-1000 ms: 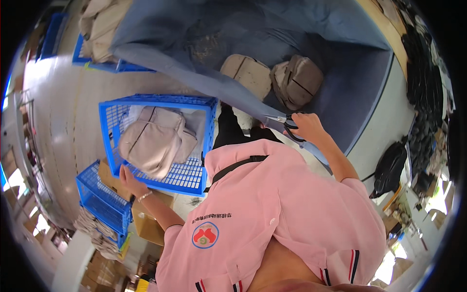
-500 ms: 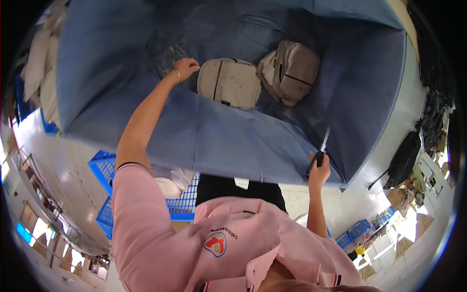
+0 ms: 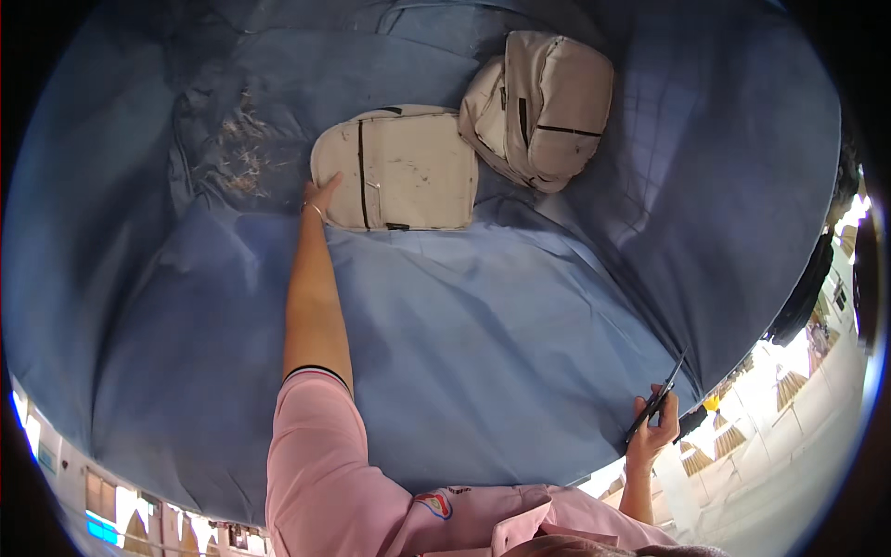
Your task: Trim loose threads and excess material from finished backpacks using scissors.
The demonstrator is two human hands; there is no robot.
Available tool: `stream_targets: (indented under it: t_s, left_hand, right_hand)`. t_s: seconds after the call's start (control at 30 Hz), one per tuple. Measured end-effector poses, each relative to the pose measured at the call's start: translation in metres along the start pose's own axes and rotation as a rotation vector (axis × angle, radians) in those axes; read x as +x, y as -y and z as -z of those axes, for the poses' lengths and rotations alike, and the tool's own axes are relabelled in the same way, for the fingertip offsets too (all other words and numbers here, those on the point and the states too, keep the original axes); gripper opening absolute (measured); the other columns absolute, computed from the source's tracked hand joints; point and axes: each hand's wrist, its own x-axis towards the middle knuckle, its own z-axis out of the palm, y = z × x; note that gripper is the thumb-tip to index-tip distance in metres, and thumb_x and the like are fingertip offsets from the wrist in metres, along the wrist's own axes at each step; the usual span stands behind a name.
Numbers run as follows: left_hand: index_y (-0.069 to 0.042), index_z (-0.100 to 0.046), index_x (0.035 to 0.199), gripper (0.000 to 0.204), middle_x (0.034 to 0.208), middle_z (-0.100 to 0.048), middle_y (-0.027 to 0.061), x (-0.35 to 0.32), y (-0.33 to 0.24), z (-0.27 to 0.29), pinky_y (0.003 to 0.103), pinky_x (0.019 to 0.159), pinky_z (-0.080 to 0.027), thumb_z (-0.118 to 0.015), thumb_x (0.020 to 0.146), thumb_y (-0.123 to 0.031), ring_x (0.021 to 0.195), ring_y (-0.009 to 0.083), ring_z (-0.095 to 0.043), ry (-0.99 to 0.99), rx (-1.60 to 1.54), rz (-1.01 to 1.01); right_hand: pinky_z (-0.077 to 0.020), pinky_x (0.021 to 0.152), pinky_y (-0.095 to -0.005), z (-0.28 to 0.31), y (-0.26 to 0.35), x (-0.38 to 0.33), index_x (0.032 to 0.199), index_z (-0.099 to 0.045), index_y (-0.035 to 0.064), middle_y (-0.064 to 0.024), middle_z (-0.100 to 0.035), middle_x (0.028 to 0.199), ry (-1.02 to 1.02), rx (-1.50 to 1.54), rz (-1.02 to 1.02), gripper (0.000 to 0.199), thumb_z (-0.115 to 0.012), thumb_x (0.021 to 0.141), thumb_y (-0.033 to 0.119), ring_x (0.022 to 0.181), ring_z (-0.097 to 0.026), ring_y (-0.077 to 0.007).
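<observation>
My left hand (image 3: 322, 197) is at the left edge of a flat beige backpack (image 3: 418, 172), in contact with it. One digit lies over the front panel; the others are partly hidden at the edge, so I cannot tell whether they are clamped on it or merely resting. A thin bracelet (image 3: 314, 207) circles that wrist. The fingers of my right hand (image 3: 652, 434) are closed round the dark handles of a pair of scissors (image 3: 661, 404), which point up and to the right, well apart from the backpack.

The backpack lies flat, with a dark strip running down its left part, a small dark tab at its lower edge and several dark marks on its panel. A second, bulkier backpack (image 3: 561, 102) sits tilted at its upper right corner; whether the two touch there I cannot tell.

Both lie in a large container lined with blue fabric (image 3: 464, 343), creased throughout and lighter on the near wall. Pale thread scraps (image 3: 243, 158) are scattered on the lining left of the flat backpack. My pink shirt (image 3: 320, 446) carries a round badge. Beyond the container's lower right side are pale floor (image 3: 789, 473) and bright, overexposed patches.
</observation>
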Motion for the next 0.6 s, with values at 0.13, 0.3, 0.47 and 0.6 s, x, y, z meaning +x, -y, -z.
stream_targets:
  t_s: [0.13, 0.3, 0.47, 0.6]
  left_hand:
    - [0.007, -0.064, 0.116, 0.086, 0.119, -0.066, 0.0250, -0.055, -0.028, -0.028, 0.042, 0.093, -0.052, -0.085, 0.063, -0.057, 0.111, 0.0352, -0.065, 0.288, 0.199, -0.017]
    - [0.002, -0.072, 0.098, 0.069, 0.107, -0.070, 0.0240, -0.126, -0.099, 0.023, 0.044, 0.088, -0.053, -0.080, 0.066, -0.060, 0.102, 0.0374, -0.068, 0.253, 0.368, -0.218]
    - [0.000, -0.069, 0.088, 0.053, 0.089, -0.069, 0.0244, -0.263, -0.232, 0.102, 0.047, 0.077, -0.051, -0.074, 0.075, -0.051, 0.087, 0.0414, -0.067, 0.358, 0.486, -0.665]
    - [0.000, -0.067, 0.077, 0.048, 0.073, -0.065, 0.0220, -0.359, -0.275, 0.213, 0.047, 0.067, -0.049, -0.072, 0.080, -0.048, 0.075, 0.0411, -0.064, 0.075, 0.556, -1.098]
  right_hand:
    - [-0.0480, 0.074, -0.0293, 0.006, 0.000, -0.006, 0.107, -0.062, -0.0005, -0.0078, -0.067, 0.093, -0.035, -0.031, 0.032, 0.033, -0.077, 0.080, 0.011, 0.078, -0.059, -0.0169]
    - [-0.0485, 0.069, -0.0312, 0.000, 0.014, 0.002, 0.106, -0.060, 0.0009, -0.0097, -0.061, 0.080, 0.045, 0.030, -0.019, 0.035, -0.078, 0.078, 0.010, 0.071, -0.058, -0.0203]
    - [-0.0468, 0.062, -0.0341, 0.007, 0.018, 0.003, 0.104, -0.061, 0.0022, -0.0111, -0.058, 0.075, 0.068, 0.078, 0.062, 0.035, -0.080, 0.080, 0.018, 0.062, -0.055, -0.0241]
    - [-0.0487, 0.064, -0.0381, 0.011, 0.014, 0.001, 0.103, -0.062, 0.0019, -0.0131, -0.064, 0.079, 0.071, 0.169, 0.134, 0.037, -0.079, 0.082, 0.027, 0.066, -0.061, -0.0297]
